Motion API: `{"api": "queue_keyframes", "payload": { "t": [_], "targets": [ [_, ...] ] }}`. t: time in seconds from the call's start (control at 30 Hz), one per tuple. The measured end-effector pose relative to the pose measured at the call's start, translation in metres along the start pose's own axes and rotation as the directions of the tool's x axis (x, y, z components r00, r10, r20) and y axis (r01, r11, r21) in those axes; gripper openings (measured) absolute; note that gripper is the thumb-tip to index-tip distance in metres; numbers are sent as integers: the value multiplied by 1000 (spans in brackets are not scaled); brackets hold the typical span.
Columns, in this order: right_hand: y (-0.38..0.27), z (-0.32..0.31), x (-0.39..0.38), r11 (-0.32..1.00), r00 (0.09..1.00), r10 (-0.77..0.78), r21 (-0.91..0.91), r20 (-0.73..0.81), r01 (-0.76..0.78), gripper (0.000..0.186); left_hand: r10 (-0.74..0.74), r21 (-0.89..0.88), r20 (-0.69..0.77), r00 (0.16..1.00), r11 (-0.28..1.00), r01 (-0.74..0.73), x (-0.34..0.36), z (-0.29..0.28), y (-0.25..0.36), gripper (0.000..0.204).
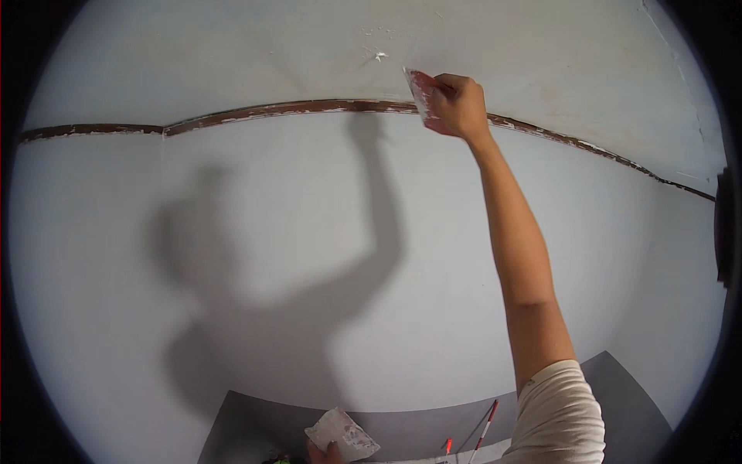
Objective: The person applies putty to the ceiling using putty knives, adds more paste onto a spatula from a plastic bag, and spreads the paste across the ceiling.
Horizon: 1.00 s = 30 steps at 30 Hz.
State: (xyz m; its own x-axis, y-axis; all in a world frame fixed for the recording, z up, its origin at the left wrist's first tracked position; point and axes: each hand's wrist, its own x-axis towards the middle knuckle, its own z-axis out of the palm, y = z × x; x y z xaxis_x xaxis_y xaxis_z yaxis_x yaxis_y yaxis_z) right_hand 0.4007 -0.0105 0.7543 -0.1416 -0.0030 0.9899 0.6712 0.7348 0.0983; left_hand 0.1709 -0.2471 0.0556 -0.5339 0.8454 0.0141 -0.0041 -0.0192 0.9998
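Overhead, right hand [464,107] grips white-smeared scraper [426,100].

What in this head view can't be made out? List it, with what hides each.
- Head view: lower part of the left hand, cut off by the bottom edge.
- Head view: the gripped part of the red putty scraper, hidden by the right hand.
- Head view: dark object at far right, cut off by the lens rim.

Dressed in an off-white short sleeve [560,417], creased in soft folds and ending above the elbow [533,304]. Bare at both right hand [461,108] and left hand [326,455].
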Motion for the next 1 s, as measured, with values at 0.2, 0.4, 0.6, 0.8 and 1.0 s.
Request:
{"api": "queue_keyframes", "payload": {
  "t": [0.2, 0.4, 0.6, 0.8, 1.0],
  "targets": [
    [-29, 73, -47, 639, 776, 568, 741, -274, -206, 19, -39, 136, 18, 999, 990, 36, -4, 5, 11, 83],
    [-97, 116, -29, -6, 619, 782, 994, -64, 110, 25, -33, 146, -26, 999, 989, 37, 4, 1, -8, 78],
    [-121, 101, -10, -394, 724, 680, 891, 117, 226, 28, 8, 114, -45, 999, 993, -2, 9, -9, -18, 67],
    [-125, 120, -3, -396, 812, 581, 889, 50, 228, 26, 44, 99, -41, 998, 994, -39, 18, -12, -27, 58],
    [-150, 109, 11, -514, 787, 611, 798, 84, 314, 27, 98, 108, -48, 994, 990, -92, 22, -16, -42, 49]
  ]
}}
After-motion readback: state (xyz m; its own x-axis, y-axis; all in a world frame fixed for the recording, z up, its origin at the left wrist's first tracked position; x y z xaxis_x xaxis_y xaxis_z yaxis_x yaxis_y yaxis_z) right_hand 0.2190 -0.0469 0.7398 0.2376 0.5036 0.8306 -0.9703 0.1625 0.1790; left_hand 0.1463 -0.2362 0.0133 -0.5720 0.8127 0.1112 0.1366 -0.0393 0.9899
